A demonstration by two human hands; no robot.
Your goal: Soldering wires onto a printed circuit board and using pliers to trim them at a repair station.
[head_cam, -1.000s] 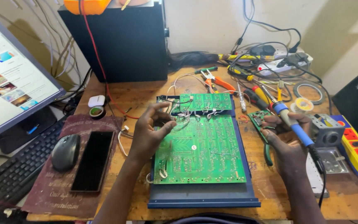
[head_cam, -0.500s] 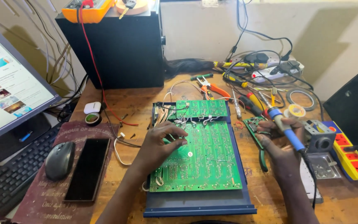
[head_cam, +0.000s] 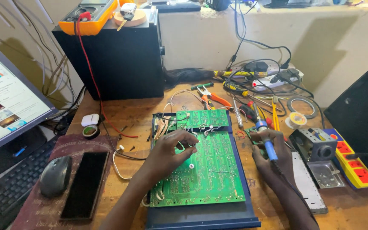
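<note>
A large green circuit board (head_cam: pixel 201 174) lies flat on a dark blue tray (head_cam: pixel 205 217) in the middle of the wooden counter (head_cam: pixel 128 115), directly below the camera. The left hand (head_cam: pixel 167 151) rests on the upper left part of the board, its fingers (head_cam: pixel 188 138) curled together and pinching at something small near the top of the board; what they grip is too small to make out. A smaller green board (head_cam: pixel 202 119) sits at the far end of the tray, just beyond those fingers, with white wires between the two boards. The right hand (head_cam: pixel 269 157) hovers just off the board's right edge, closed around the blue handle of a soldering iron (head_cam: pixel 265 138) whose tip points away from the person, up toward the clutter of tools. The two hands are apart, with the board's right half between them. To the left lie a black phone (head_cam: pixel 84 183) and a mouse (head_cam: pixel 55 175) on a dark red mat; a soldering stand (head_cam: pixel 316 147) sits to the right.
</note>
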